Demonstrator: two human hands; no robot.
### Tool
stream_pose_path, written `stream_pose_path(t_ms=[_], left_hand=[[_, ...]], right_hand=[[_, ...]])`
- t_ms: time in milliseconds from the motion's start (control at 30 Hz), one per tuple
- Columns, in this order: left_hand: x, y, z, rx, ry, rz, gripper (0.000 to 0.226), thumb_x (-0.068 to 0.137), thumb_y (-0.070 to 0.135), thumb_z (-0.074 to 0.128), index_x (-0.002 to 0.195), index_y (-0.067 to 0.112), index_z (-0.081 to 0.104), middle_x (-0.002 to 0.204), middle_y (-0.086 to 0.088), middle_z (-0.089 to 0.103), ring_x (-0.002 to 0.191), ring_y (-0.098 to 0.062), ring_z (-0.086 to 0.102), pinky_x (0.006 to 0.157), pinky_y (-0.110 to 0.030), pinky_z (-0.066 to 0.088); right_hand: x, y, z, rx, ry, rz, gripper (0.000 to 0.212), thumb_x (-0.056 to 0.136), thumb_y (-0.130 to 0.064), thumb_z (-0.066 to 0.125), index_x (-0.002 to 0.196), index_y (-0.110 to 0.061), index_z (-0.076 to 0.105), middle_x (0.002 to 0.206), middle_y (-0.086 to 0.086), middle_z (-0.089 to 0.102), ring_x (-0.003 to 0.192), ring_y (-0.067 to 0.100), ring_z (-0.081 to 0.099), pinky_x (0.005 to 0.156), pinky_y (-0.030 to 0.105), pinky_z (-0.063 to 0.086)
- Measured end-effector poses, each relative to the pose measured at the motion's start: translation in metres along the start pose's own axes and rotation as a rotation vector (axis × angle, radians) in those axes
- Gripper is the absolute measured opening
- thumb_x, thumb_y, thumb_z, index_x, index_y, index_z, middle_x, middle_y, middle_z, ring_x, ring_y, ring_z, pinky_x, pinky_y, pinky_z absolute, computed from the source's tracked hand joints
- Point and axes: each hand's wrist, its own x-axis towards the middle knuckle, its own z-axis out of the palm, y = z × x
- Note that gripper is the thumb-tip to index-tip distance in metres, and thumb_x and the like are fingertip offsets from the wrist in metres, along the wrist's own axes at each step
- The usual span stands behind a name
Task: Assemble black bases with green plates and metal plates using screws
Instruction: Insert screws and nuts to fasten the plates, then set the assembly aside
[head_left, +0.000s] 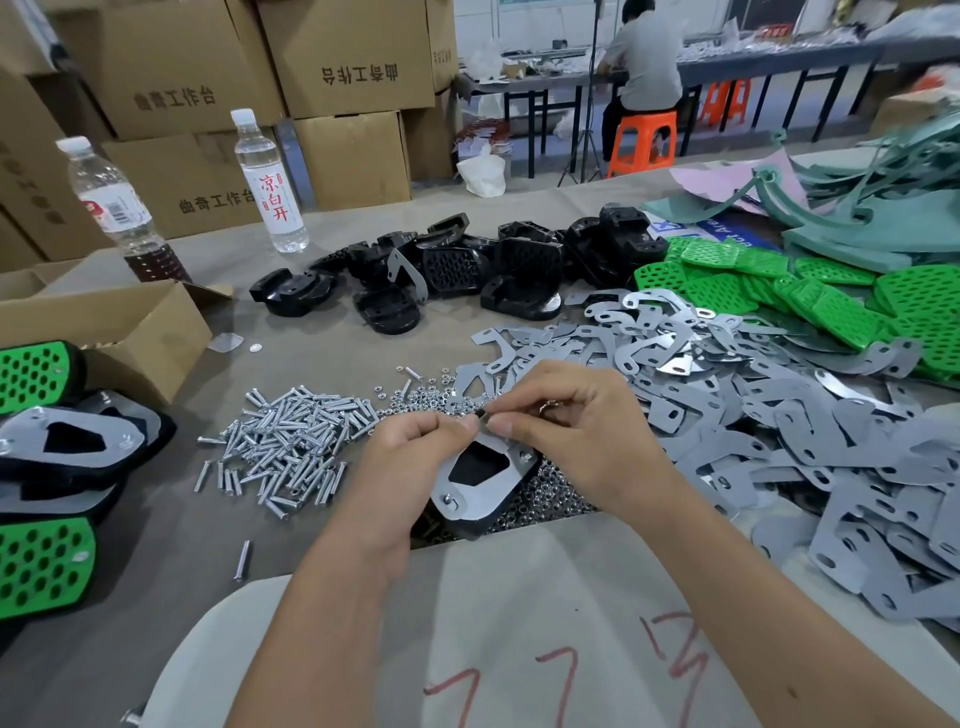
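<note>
My left hand (410, 457) grips a black base (483, 499) with a metal plate on its upper face, held over the table's front edge. My right hand (576, 421) pinches a small part at the top corner of that assembly; the part itself is too small to name. A screw head shows at the plate's lower left corner. Loose screws (291, 441) lie in a heap to the left, small nuts (545, 499) under and behind the assembly. Black bases (467, 265) are piled at the back, metal plates (753, 415) spread to the right, green plates (831, 296) beyond them.
Finished assemblies (57, 447) are stacked at the left edge beside an open cardboard box (124, 338). Two bottles (270, 182) stand at the back left before stacked cartons. A white sack with red marks (519, 649) lies across my lap. A person sits at a far bench.
</note>
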Motion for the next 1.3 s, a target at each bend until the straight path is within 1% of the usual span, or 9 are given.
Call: stream_pose_path(t_ms=[167, 300, 567, 800, 933, 1067, 1167, 1233, 1300], left_hand=[[0.0, 0.001, 0.001, -0.033, 0.002, -0.013, 0.017, 0.093, 0.017, 0.07, 0.086, 0.002, 0.073, 0.075, -0.014, 0.071, 0.058, -0.021, 0.063, 0.047, -0.022, 0.048], [0.0, 0.0, 0.002, -0.036, 0.017, -0.008, 0.016, 0.093, 0.017, 0.07, 0.092, 0.001, 0.074, 0.078, -0.012, 0.073, 0.064, -0.021, 0.064, 0.054, -0.023, 0.049], [0.0, 0.001, 0.003, -0.022, 0.018, -0.005, 0.031, 0.094, 0.018, 0.07, 0.1, -0.012, 0.068, 0.084, -0.016, 0.074, 0.074, -0.027, 0.065, 0.068, -0.035, 0.047], [0.001, 0.0, 0.004, -0.001, 0.028, -0.02, 0.029, 0.095, 0.018, 0.068, 0.097, -0.011, 0.068, 0.081, -0.018, 0.07, 0.07, -0.028, 0.062, 0.055, -0.03, 0.046], [0.001, -0.001, 0.006, 0.028, 0.052, -0.011, 0.02, 0.095, 0.016, 0.068, 0.079, 0.006, 0.071, 0.072, -0.013, 0.068, 0.062, -0.023, 0.06, 0.051, -0.027, 0.046], [0.003, -0.001, 0.006, -0.016, 0.089, -0.006, 0.026, 0.096, 0.016, 0.067, 0.095, -0.009, 0.071, 0.084, -0.019, 0.072, 0.077, -0.029, 0.064, 0.072, -0.038, 0.047], [0.004, -0.001, 0.006, -0.052, 0.128, -0.025, 0.026, 0.096, 0.015, 0.068, 0.104, -0.009, 0.072, 0.098, -0.027, 0.076, 0.083, -0.035, 0.068, 0.077, -0.044, 0.051], [0.005, -0.001, 0.005, -0.073, 0.152, -0.038, 0.028, 0.095, 0.016, 0.068, 0.106, -0.01, 0.071, 0.102, -0.029, 0.075, 0.085, -0.036, 0.07, 0.076, -0.043, 0.053], [0.006, -0.002, 0.003, -0.066, 0.158, -0.033, 0.024, 0.095, 0.016, 0.068, 0.1, -0.007, 0.072, 0.094, -0.024, 0.077, 0.081, -0.032, 0.069, 0.071, -0.037, 0.052]], right_hand=[[0.0, 0.0, 0.001, 0.003, 0.016, -0.037, 0.01, 0.079, -0.004, 0.086, 0.087, -0.009, 0.083, 0.082, -0.002, 0.072, 0.071, 0.018, 0.07, 0.067, 0.034, 0.058], [-0.001, 0.0, 0.004, -0.056, 0.048, -0.083, 0.008, 0.079, -0.007, 0.088, 0.084, -0.009, 0.082, 0.08, 0.0, 0.071, 0.072, 0.023, 0.069, 0.065, 0.041, 0.059], [0.001, 0.002, -0.005, 0.022, -0.088, -0.028, 0.013, 0.084, 0.001, 0.08, 0.093, -0.008, 0.083, 0.087, 0.001, 0.07, 0.081, 0.02, 0.067, 0.076, 0.03, 0.056], [-0.003, 0.001, 0.001, 0.01, -0.01, 0.016, 0.012, 0.077, -0.015, 0.09, 0.078, -0.022, 0.079, 0.08, 0.012, 0.071, 0.075, 0.042, 0.066, 0.071, 0.053, 0.06], [-0.003, 0.004, 0.002, -0.084, 0.004, 0.016, 0.021, 0.074, -0.022, 0.094, 0.076, -0.025, 0.074, 0.073, 0.007, 0.068, 0.064, 0.021, 0.058, 0.062, 0.039, 0.053], [-0.003, -0.002, 0.002, -0.054, -0.072, 0.021, 0.022, 0.08, -0.033, 0.083, 0.1, -0.022, 0.083, 0.088, 0.008, 0.068, 0.082, 0.032, 0.064, 0.074, 0.043, 0.052], [-0.003, -0.004, -0.003, -0.046, -0.017, 0.025, 0.027, 0.088, -0.039, 0.078, 0.08, -0.014, 0.081, 0.082, 0.014, 0.069, 0.079, 0.039, 0.063, 0.074, 0.051, 0.049], [-0.003, -0.004, -0.004, -0.031, 0.03, 0.034, 0.033, 0.094, -0.039, 0.069, 0.074, -0.014, 0.076, 0.078, 0.018, 0.067, 0.069, 0.034, 0.058, 0.067, 0.047, 0.047], [-0.005, -0.006, -0.002, -0.024, -0.004, 0.058, 0.026, 0.097, -0.04, 0.061, 0.092, -0.025, 0.08, 0.082, 0.016, 0.067, 0.066, 0.02, 0.055, 0.066, 0.039, 0.046]])
